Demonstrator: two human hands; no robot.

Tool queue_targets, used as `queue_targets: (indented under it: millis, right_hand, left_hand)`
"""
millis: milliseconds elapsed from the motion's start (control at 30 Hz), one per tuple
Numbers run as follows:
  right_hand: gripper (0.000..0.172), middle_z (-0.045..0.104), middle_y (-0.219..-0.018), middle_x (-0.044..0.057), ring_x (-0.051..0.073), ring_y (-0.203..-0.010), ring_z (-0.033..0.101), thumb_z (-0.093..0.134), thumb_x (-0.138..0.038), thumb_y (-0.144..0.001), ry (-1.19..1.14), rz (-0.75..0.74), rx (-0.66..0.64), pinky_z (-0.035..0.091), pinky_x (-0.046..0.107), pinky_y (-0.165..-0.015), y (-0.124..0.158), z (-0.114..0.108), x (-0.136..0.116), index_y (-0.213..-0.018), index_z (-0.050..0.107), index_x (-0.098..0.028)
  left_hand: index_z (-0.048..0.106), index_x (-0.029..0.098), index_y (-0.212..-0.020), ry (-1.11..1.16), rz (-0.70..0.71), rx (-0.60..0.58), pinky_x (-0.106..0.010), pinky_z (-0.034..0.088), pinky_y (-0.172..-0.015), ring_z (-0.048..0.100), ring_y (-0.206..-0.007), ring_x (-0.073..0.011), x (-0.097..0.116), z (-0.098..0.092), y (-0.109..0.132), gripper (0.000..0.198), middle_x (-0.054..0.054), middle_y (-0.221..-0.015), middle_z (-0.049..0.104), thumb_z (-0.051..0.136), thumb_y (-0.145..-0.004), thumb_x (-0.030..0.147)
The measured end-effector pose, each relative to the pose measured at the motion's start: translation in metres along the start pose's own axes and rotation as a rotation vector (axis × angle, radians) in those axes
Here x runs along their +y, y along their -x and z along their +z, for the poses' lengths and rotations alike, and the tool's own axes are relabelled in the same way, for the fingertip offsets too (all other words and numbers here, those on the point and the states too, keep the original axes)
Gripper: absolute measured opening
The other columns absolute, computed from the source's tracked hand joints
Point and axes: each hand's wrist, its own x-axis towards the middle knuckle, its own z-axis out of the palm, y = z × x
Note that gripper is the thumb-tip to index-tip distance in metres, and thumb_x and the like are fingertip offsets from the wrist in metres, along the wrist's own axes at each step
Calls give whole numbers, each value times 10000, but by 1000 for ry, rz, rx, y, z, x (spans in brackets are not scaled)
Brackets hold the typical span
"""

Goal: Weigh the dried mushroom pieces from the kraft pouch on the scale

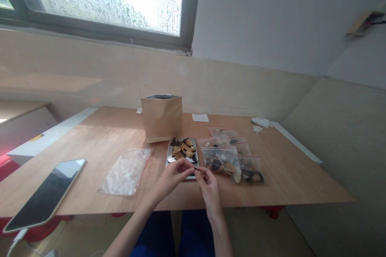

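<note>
My left hand (173,178) and my right hand (209,190) hang over the near edge of a small metal tray (171,157), their fingertips pinched together. Whatever lies between the fingertips is too small to make out. Dark and tan dried slices (184,148), possibly mushroom, lie heaped on the tray. To the right sit several small zip bags holding similar pieces, the nearest being a red-edged bag (249,170). Behind the tray stands an upright kraft paper pouch (162,118). Left of my hands lies a flattened clear plastic bag (125,172).
A smartphone (45,194) with a white cable lies at the table's near left corner. A white paper slip (200,117) and white scraps (261,122) lie along the back of the wooden table (271,184). A wall and window rise behind it.
</note>
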Motion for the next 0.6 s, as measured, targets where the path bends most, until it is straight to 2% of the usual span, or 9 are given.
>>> queue_targets:
  millis: [100,267,467,533,600]
  right_hand:
    - [302,561,-629,-8,88,-487,399,642,-434,-698,5,2,-6,273,202,-434,2,-1,-2,-826,664,-161]
    - [227,395,-545,-56,69,-435,285,531,-357,-736,-90,49,27,217,188,-410,1,-7,-2,-825,640,-179]
    - [242,372,-572,-56,61,-436,244,464,-341,-698,-200,34,11,195,191,-410,-1,-13,1,-759,625,-171]
    - [220,379,-566,-56,61,-440,251,468,-312,-680,-216,16,16,196,194,-416,0,-13,1,-743,623,-170]
    - [201,389,-552,-55,65,-443,261,467,-283,-657,-234,5,37,197,198,-419,0,-14,0,-724,619,-170]
  left_hand:
    - [618,172,-805,-65,-11,102,-270,477,-690,614,-743,-158,5,-13,-6,255,-34,-773,660,566,-764,418]
    - [628,167,-839,-185,74,454,-297,483,-719,620,-774,-172,29,-56,-34,284,-50,-827,674,574,-746,430]
    - [611,157,-869,-556,348,876,-316,459,-788,601,-842,-175,77,-110,-87,217,-68,-887,653,508,-802,336]
    - [601,162,-862,-700,385,899,-335,438,-833,578,-912,-197,81,-122,-104,183,-81,-922,637,490,-809,298]
    - [591,161,-833,-820,338,844,-349,427,-843,567,-928,-218,77,-129,-117,146,-91,-913,629,486,-802,258]
